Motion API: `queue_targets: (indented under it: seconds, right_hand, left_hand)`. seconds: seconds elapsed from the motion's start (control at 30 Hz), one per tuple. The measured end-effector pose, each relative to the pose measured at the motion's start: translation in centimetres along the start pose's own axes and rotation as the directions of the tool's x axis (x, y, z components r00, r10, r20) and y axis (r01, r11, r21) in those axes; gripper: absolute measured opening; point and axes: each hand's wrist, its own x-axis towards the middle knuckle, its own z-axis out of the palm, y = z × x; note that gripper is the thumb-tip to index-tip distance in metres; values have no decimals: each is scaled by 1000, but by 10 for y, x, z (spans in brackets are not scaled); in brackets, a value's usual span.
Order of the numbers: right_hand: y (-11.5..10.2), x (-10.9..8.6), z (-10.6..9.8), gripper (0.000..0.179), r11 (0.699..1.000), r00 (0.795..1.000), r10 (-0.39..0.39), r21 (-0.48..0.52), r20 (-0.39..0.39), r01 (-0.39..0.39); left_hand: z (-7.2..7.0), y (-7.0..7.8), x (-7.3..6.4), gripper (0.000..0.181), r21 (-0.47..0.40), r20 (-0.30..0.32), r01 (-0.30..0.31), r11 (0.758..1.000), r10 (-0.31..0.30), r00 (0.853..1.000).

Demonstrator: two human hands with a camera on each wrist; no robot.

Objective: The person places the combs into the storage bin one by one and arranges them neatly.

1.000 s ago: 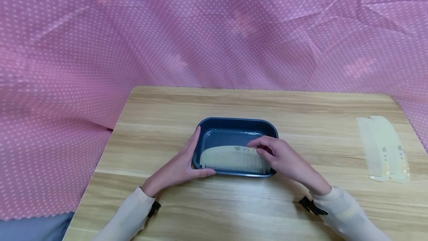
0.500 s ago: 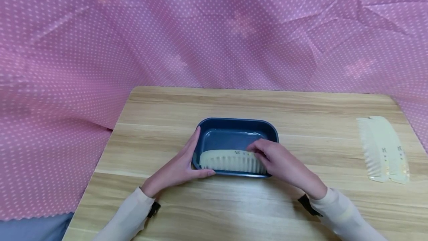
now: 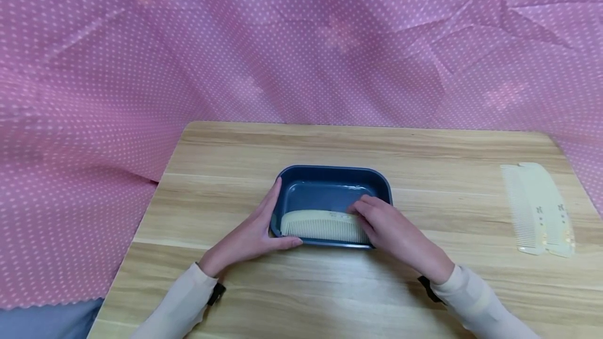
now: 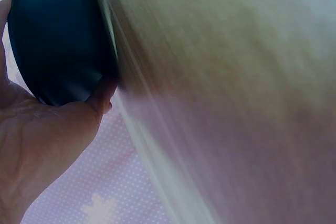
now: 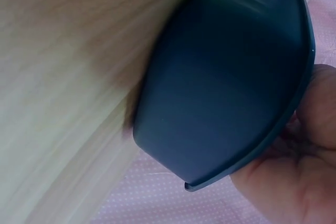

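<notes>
Pale cream comb (image 3: 320,226), seemingly plastic, with a long arched spine and fine teeth: lies lengthwise inside a dark blue, glossy, round-cornered rectangular tray (image 3: 313,192), close along the near wall, spine toward the far side, teeth toward the near rim. Hard to tell whether flat on the tray floor or slightly tilted.

Right hand (image 3: 393,234): curled over the tray's right end, pinching the right end of the comb, with the exact fingertip contact hidden. Left hand (image 3: 249,239): spread round the near left corner, fingers along the left wall and thumb along the near rim, probably bracing the tray against sliding on the pale wood-grain bench (image 3: 405,286). Well apart, toward the right side of the bench: two matching cream combs (image 3: 539,208), teeth toward the left.

Step in hand, as judged: settling the comb against the near wall. Next move seems to call for easing the comb fully down, then loosening the right fingers and lifting clear without snagging the teeth, with the left hand steadying the tray.
</notes>
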Motion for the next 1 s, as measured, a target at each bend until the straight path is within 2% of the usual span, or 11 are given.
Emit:
queue_targets:
  seconds: [0.13,0.27,0.37,0.57,0.9,1.0]
  right_hand:
    - [0,0,0,18,999,1000,27,32,1,-27]
    - [3,-4,-4,18,985,997,80,156,1,-79]
    - [6,-7,-7,18,961,995,104,259,-2,-100]
    - [13,-11,-11,18,892,990,142,430,19,-137]
    - [13,-20,-13,21,836,971,237,514,-21,-193]
    - [13,-27,-13,22,798,956,289,562,-42,-217]
  left_hand:
    - [0,-1,-1,133,7,-1,2,1000,-2,1000]
    - [1,-2,0,133,7,-1,-2,1000,2,1000]
    - [1,-2,0,133,7,-2,-3,1000,3,1000]
    - [2,-1,1,133,3,0,-3,1000,3,1000]
    - [2,0,0,133,3,-4,4,1000,-4,1000]
    - [2,-1,0,133,10,-8,-5,1000,5,1000]
